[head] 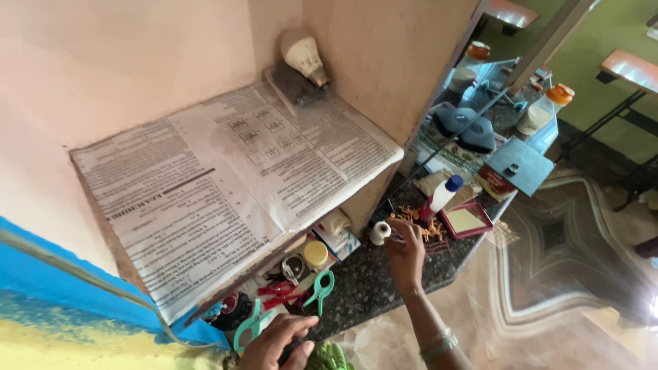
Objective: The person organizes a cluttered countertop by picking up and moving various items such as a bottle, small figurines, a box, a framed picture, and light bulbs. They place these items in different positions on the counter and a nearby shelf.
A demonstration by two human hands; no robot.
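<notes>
- Near the front edge of the dark tabletop (pixel 384 288), the right hand (pixel 406 255) pinches a small thing I cannot make out, just beside a white thread spool (pixel 380 232); a nudge could roll the spool off the edge.
- At the tabletop's left corner, the left hand (pixel 282 342) lies released, fingers spread, touching a green clip (pixel 251 327); a careless sweep might push it and the red scissors (pixel 279 293) under the newspaper-covered shelf (pixel 226 178).
- The white bottle (pixel 444 194) stands upright close by and could topple.
</notes>
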